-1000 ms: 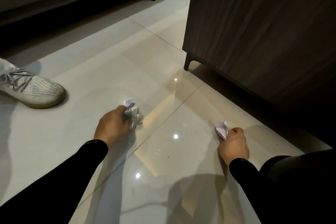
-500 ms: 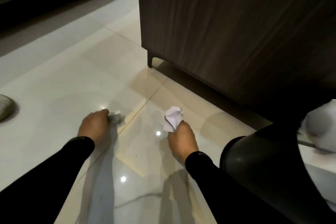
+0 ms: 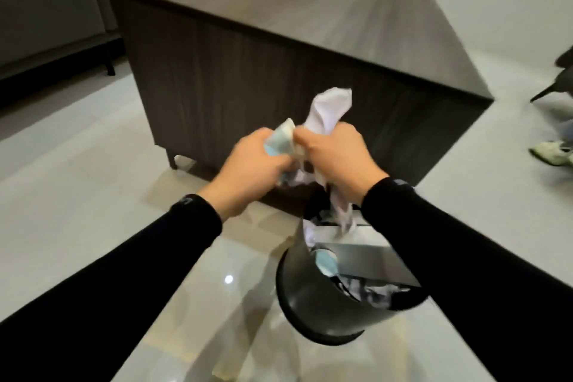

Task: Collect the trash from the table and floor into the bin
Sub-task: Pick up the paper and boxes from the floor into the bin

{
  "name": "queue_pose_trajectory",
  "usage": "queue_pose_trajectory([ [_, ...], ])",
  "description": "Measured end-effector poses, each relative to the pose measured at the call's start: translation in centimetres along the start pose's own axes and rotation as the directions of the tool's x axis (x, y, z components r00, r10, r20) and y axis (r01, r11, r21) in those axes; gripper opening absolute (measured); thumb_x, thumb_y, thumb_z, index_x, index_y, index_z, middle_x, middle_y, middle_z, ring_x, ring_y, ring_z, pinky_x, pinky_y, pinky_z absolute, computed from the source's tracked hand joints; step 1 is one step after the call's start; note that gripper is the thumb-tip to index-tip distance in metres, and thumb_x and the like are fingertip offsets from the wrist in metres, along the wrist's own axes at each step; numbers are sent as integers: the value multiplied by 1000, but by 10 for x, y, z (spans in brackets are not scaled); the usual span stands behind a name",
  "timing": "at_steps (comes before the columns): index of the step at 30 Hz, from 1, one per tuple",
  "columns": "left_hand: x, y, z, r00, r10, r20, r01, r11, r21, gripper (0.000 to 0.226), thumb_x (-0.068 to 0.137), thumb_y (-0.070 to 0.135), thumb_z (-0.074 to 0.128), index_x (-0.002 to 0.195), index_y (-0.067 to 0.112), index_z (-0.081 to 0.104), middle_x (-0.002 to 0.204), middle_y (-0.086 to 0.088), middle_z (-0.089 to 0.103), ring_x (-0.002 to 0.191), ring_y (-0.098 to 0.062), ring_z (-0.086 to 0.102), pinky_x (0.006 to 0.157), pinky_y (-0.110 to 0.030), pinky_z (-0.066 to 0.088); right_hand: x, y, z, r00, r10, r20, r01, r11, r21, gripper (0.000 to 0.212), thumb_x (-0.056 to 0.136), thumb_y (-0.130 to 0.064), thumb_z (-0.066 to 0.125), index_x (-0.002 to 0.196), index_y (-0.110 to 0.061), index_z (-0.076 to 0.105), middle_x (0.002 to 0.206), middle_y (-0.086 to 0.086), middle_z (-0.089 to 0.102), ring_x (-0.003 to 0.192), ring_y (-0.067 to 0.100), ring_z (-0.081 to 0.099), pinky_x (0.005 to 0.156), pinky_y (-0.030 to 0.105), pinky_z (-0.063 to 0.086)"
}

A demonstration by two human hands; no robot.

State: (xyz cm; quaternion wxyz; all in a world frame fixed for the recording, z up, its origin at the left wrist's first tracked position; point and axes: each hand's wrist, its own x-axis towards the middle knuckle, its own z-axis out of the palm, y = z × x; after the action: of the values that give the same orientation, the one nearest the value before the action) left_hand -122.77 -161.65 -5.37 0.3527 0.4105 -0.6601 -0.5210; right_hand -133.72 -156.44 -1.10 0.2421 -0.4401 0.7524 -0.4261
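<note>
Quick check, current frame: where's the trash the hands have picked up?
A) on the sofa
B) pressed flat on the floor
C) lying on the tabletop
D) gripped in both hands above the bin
D: the left hand grips a crumpled wad and the right hand grips the white paper, both raised above the black bin, with the paper's tail hanging toward its mouth.

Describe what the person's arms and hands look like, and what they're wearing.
Both arms are in long, close-fitting black sleeves, the left sleeve and the right sleeve, which end at the wrists. A small pale marking sits near the left cuff. The left hand and right hand are bare: no gloves, and no ring or watch shows.
</note>
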Motion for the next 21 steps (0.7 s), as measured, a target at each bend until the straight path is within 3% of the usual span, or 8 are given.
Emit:
queue_pose_trajectory([
  [2, -15, 10, 36, 990, -74, 121, 73, 997, 14, 19, 66, -2, 64, 70, 14, 57, 63, 0, 61, 43, 3, 55, 40, -15, 43, -12, 16, -38, 995, 91, 32, -83, 980, -182, 29, 74, -41, 63, 69, -12, 62, 66, 4, 62, 57, 16, 59, 49, 24, 45],
  [4, -30, 3, 66, 964, -173, 202, 169, 985, 38, 16, 69, -3, 62, 77, 10, 56, 68, -6, 62, 49, -7, 60, 44, -20, 46, -22, 36, -56, 984, 174, 45, -155, 949, -275, 41, 75, -47, 59, 80, -6, 66, 76, 10, 64, 66, 21, 59, 56, 27, 42],
  [8, -53, -14, 94, 912, -301, 279, 259, 949, 178, 26, 79, 14, 59, 104, 9, 53, 97, -11, 64, 83, -22, 65, 63, -32, 51, -32, 76, -56, 948, 289, 132, -264, 948, -176, 45, 82, -39, 54, 100, 1, 61, 104, 22, 61, 95, 34, 60, 81, 37, 49],
  [10, -53, -15, 91, 915, -306, 262, 245, 939, 241, 19, 78, 13, 54, 97, 17, 55, 103, -11, 64, 94, -27, 62, 70, -34, 49, -35, 85, -58, 950, 275, 144, -242, 947, -212, 44, 79, -33, 60, 111, -5, 50, 108, 15, 53, 92, 26, 56, 77, 31, 44],
  [13, -44, -14, 76, 952, -264, 152, 202, 921, 334, 23, 77, 4, 46, 91, 18, 57, 104, -7, 62, 94, -23, 58, 83, -36, 49, -36, 87, -72, 976, 183, 115, -151, 958, -246, 48, 80, -21, 60, 125, -9, 50, 112, 12, 62, 89, 21, 60, 75, 25, 45],
  [15, -39, -12, 68, 967, -238, 92, 180, 893, 413, 36, 78, 5, 45, 110, 14, 60, 109, -5, 62, 103, -23, 58, 92, -36, 49, -39, 86, -90, 996, 90, 29, -80, 966, -247, 36, 83, -20, 56, 118, -14, 61, 106, 2, 66, 86, 16, 60, 76, 23, 47],
  [18, -38, -13, 67, 977, -193, 86, 140, 896, 422, 31, 79, 9, 48, 104, 19, 62, 106, -2, 66, 101, -22, 60, 90, -35, 50, -46, 99, -121, 980, -13, -196, -38, 967, -251, 20, 84, -15, 51, 89, -20, 70, 86, -4, 67, 76, 12, 59, 65, 20, 42],
  [21, -35, -14, 72, 988, -136, 80, 93, 911, 401, 23, 79, 11, 48, 87, 27, 62, 95, 1, 68, 92, -19, 62, 83, -31, 51, -48, 123, -152, 837, 27, -547, -94, 991, -94, 21, 83, -7, 47, 85, -21, 63, 89, 2, 64, 81, 16, 55, 72, 18, 36],
])
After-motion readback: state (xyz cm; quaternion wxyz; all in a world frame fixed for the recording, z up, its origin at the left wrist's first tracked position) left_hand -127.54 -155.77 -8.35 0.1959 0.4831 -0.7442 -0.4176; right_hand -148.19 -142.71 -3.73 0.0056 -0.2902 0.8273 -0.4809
